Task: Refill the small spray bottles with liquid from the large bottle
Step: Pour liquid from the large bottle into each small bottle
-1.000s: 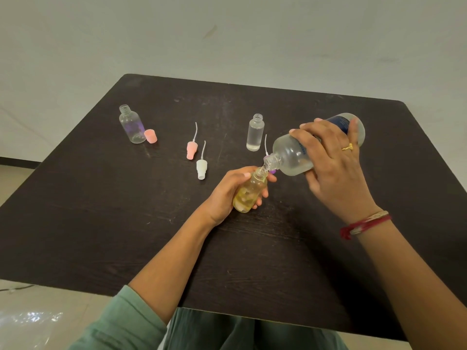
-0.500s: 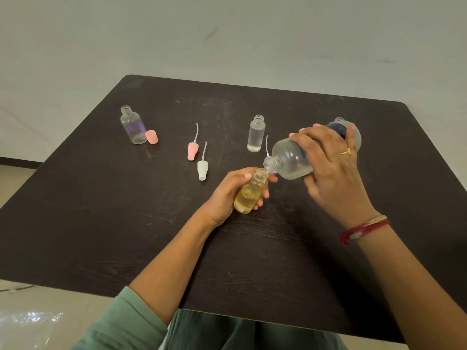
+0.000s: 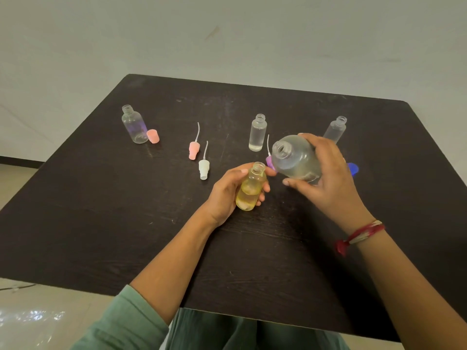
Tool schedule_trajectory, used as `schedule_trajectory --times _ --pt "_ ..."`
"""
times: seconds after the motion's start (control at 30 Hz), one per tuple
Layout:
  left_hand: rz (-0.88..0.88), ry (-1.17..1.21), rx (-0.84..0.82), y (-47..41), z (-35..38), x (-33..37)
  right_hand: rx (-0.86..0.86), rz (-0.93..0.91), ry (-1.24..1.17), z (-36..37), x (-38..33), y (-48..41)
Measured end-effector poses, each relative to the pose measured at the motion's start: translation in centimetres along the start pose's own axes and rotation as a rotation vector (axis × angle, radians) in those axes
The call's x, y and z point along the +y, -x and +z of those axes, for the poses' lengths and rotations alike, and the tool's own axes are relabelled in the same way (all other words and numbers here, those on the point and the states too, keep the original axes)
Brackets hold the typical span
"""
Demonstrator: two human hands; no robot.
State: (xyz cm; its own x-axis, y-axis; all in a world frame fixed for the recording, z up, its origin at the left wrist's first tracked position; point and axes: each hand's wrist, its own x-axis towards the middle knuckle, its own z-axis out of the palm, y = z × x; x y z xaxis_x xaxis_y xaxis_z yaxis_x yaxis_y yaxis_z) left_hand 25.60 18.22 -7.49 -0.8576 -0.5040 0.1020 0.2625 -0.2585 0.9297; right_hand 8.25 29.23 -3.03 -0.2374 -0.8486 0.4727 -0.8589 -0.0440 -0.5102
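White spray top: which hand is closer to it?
Left. The left hand, holding the yellow bottle, is just right of the white spray top; the right hand holds the large bottle farther right.

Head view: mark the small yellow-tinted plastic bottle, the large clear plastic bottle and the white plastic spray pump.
small yellow-tinted plastic bottle (image 3: 250,192): head view, middle of its body.
large clear plastic bottle (image 3: 296,159): head view, its rounded shoulder.
white plastic spray pump (image 3: 203,169): head view, its stepped cap.

Large bottle (image 3: 295,157) tipped back off yellow bottle (image 3: 250,189).
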Motion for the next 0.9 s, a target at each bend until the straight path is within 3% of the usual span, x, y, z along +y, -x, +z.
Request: schedule_trajectory --times 0.23,0.63,0.73,0.9 --pt "0.028 0.285 0.171 0.0 -0.3 0.7 0.124 0.245 -0.36 -0.1 0.8 0.4" --pt "0.038 0.33 0.232 0.0 -0.4 1.0 0.159 0.337 -0.543 -0.3 0.9 0.3" --pt "0.024 0.23 0.193 0.0 -0.2 0.6 0.15 0.318 -0.516 0.1 0.7 0.2" --pt "0.027 0.024 0.09 0.0 0.2 0.2 0.122 0.13 -0.246 0.4 -0.4 -0.2"
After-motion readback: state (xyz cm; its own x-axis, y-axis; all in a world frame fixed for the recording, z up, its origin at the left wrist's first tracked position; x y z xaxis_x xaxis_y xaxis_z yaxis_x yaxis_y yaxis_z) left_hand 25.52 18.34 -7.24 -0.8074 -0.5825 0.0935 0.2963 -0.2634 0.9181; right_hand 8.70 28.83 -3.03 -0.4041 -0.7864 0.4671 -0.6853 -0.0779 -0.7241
